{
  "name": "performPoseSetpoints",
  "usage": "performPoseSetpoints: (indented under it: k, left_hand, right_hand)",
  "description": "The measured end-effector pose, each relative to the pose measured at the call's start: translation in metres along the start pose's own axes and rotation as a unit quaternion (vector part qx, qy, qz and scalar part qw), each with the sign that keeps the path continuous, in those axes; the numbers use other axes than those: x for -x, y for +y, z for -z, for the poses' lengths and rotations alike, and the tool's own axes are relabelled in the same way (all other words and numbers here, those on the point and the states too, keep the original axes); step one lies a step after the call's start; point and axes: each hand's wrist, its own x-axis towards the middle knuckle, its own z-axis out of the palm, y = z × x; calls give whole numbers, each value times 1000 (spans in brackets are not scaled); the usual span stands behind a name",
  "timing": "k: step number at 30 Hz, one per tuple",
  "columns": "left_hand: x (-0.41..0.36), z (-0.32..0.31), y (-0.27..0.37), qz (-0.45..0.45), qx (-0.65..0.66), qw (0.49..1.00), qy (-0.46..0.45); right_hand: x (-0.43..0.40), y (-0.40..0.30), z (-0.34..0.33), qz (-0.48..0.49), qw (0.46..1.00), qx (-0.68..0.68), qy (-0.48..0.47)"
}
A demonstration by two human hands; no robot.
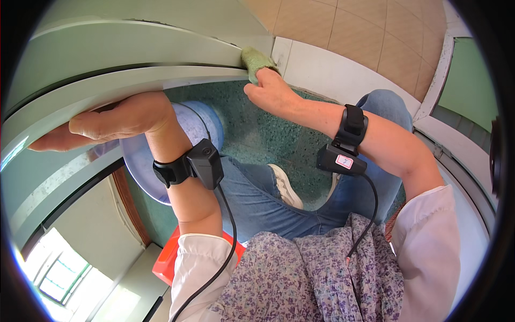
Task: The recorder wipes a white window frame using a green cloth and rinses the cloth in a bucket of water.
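My left hand [116, 120] lies against the edge of a pale door or panel [132, 44], its fingers stretched to the left and partly hidden behind the thumb side. My right hand [269, 88] grips a green cloth [257, 62], pressed to the panel's far lower corner, beside a white sill. A blue plastic basin [147, 173] stands on the floor below my left wrist, partly hidden by my arm. Each forearm wears a black strap with a small device and a cable.
Around my shoes is a dark green speckled floor [257, 137]. The white sill [322, 68] borders tan floor tiles [358, 32]. A red plastic object [167, 257] sits beside my left sleeve. A white-framed door with a green panel [462, 84] stands at the right.
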Motion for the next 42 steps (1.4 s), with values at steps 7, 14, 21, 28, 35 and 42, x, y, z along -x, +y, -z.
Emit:
performPoseSetpoints:
  k: [7, 14, 21, 28, 35, 42]
  left_hand:
    - [4, -8, 4, -7, 25, 999, 31]
    - [6, 0, -4, -9, 2, 1000, 22]
    - [4, -5, 2, -1, 6, 1000, 18]
    - [9, 1, -9, 2, -38, 999, 37]
    - [6, -7, 2, 12, -7, 999, 52]
    - [9, 0, -6, 9, -41, 999, 32]
  right_hand:
    - [-20, 15, 4, 32, 996, 75, 19]
    - [8, -6, -2, 90, 994, 65, 22]
    - [-9, 6, 1, 128, 984, 105, 73]
    - [8, -8, -3, 104, 991, 71, 47]
    - [-3, 11, -8, 157, 983, 78, 51]
    - [-35, 12, 13, -22, 997, -45, 51]
